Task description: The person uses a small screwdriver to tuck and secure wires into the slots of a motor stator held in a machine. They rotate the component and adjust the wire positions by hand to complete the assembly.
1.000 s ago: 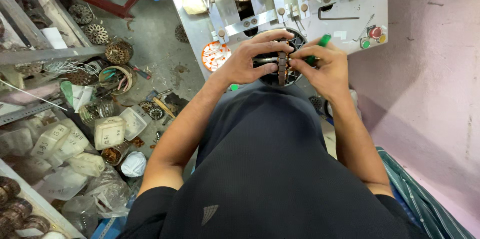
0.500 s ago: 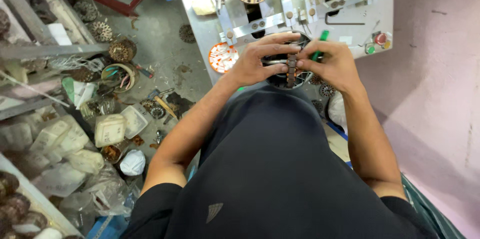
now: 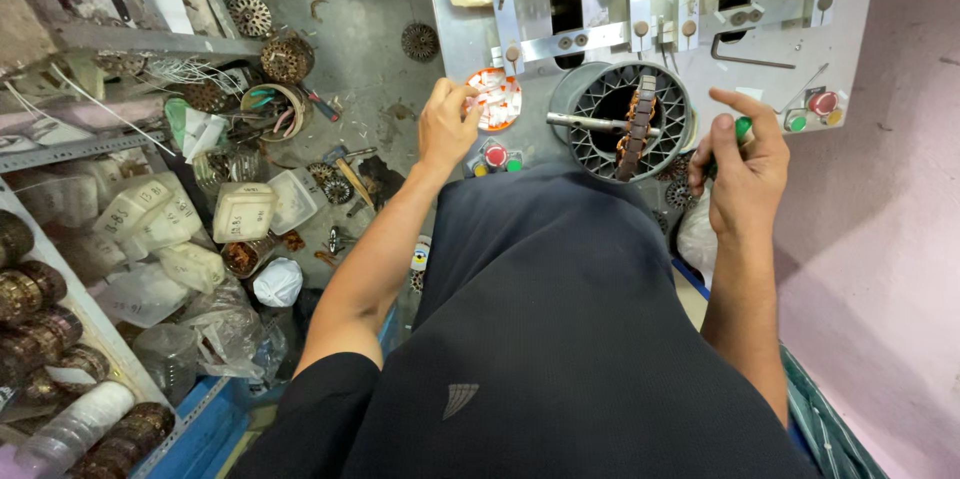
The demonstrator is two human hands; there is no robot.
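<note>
Cluttered workshop floor [image 3: 370, 49]; stator ring [image 3: 622, 119] between hands, apart.

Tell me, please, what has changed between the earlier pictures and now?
Both hands let go of the round slotted core. The left hand moved left to the small orange dish; the right hand moved right, keeping the green-handled tool. The core stayed on the machine panel.

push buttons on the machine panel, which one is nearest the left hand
The red push button just below the left hand; the green one beside it and the red-green pair at right lie farther off.
</note>
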